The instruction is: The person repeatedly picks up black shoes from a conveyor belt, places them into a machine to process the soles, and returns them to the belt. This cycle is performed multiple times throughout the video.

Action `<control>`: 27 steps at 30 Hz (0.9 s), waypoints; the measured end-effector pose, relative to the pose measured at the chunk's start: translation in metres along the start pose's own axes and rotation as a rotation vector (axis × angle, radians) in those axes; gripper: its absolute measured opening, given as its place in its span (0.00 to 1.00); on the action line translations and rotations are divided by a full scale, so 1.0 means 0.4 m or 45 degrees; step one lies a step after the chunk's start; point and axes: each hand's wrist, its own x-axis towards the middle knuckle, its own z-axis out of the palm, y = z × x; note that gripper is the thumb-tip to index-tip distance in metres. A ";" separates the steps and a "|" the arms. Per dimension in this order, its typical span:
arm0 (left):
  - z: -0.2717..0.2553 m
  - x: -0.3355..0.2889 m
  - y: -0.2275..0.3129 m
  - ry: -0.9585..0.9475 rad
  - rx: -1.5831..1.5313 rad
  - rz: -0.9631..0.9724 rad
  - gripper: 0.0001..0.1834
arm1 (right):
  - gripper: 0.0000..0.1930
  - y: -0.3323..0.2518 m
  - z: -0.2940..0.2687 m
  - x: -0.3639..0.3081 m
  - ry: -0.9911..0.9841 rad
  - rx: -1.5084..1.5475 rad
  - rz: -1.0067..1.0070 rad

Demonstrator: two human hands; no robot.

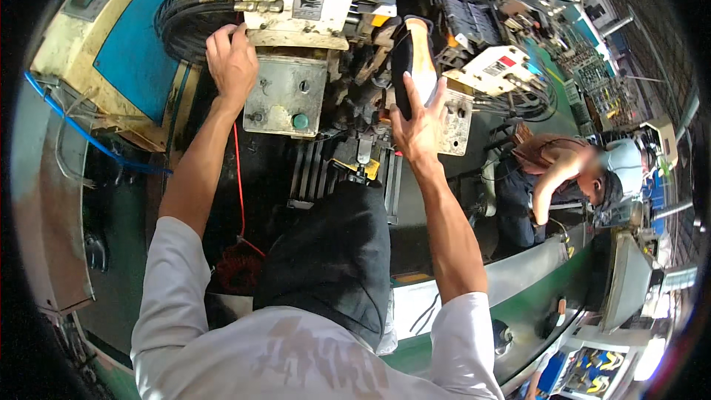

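Note:
My right hand (418,127) grips the near end of a black shoe upper (422,52), its fingers spread along both sides. The shoe lies sole side up, showing a pale tan bottom, and its far end reaches in among the dark parts of a machine. My left hand (232,67) is raised to the lower left corner of a cream machine block (296,30). Its fingers are bent, and what they press or hold there is hidden. Just beside that wrist is a worn metal plate (285,92) carrying a green button (300,121).
Black hoses (185,18) loop beside a blue and cream cabinet (141,37) on the left. A second cream block (492,70) stands right of the shoe. Below the machine is a yellow-topped pedal (359,165). A co-worker (552,178) bends over at the right.

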 end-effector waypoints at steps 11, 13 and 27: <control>0.003 -0.009 -0.006 0.063 0.037 0.038 0.21 | 0.41 -0.061 0.069 -0.014 0.041 0.013 -0.091; 0.016 -0.006 -0.005 0.123 0.019 0.067 0.21 | 0.41 -0.046 0.074 -0.021 0.108 0.042 -0.171; 0.065 -0.018 -0.037 0.177 0.164 0.041 0.15 | 0.38 0.007 0.183 0.264 0.270 -0.035 -0.168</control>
